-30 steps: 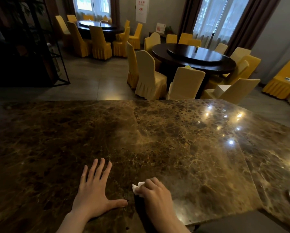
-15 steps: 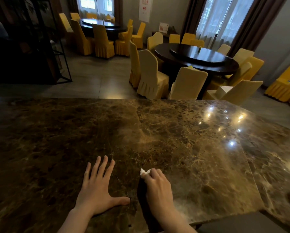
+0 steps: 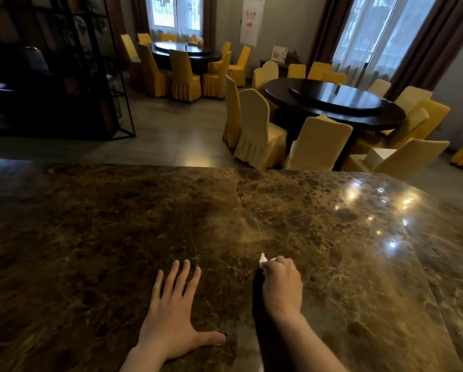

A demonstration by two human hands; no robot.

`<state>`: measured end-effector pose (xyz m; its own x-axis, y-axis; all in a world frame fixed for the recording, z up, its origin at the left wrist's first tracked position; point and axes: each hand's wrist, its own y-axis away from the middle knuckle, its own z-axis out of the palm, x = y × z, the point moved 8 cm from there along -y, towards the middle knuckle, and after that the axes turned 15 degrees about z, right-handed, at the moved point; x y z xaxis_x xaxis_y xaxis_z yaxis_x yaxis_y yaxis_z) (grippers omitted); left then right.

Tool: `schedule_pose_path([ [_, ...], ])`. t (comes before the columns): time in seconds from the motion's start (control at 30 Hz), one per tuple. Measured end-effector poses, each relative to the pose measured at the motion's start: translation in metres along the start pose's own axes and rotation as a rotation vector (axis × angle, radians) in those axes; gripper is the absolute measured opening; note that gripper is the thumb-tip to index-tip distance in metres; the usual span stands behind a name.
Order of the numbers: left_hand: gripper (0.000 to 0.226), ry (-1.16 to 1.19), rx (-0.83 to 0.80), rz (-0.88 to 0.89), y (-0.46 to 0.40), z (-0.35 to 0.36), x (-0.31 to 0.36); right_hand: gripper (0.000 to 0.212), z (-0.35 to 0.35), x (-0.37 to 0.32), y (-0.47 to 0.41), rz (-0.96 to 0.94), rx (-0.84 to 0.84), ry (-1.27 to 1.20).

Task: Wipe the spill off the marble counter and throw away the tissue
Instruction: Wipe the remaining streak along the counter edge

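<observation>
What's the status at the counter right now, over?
Left hand flat on the marble counter, fingers spread. Right hand closed on the white tissue, pressing it to the stone. Nothing in the way.

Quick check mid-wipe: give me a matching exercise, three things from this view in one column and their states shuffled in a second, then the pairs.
Things:
1. left hand
2. right hand
3. tissue

States:
A. bunched, white tip poking out past the fingers
B. closed, knuckles up, on the marble counter
C. flat on the counter, fingers spread, holding nothing

Pairs: 1-C, 2-B, 3-A
</observation>
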<state>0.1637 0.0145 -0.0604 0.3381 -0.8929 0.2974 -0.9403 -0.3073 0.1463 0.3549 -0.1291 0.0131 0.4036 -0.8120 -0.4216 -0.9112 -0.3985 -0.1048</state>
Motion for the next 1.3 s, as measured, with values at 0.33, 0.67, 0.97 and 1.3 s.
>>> schedule_pose_path([
  [0.33, 0.156, 0.008, 0.013, 0.008, 0.002, -0.001, 0.0, 0.025, 0.014, -0.034, 0.036, -0.423, -0.174, 0.059],
  [0.67, 0.154, 0.022, 0.045, 0.009, 0.003, -0.004, 0.002, 0.046, 0.0, 0.008, 0.047, -0.1, -0.064, 0.016],
  [0.97, 0.156, -0.017, 0.063, 0.002, 0.007, -0.006, 0.005, 0.024, -0.028, 0.046, 0.081, -0.381, -0.123, 0.028],
  [1.3, 0.156, -0.034, 0.075, 0.016, 0.005, -0.006, 0.004, 0.034, -0.002, 0.0, 0.049, -0.074, -0.049, -0.05],
])
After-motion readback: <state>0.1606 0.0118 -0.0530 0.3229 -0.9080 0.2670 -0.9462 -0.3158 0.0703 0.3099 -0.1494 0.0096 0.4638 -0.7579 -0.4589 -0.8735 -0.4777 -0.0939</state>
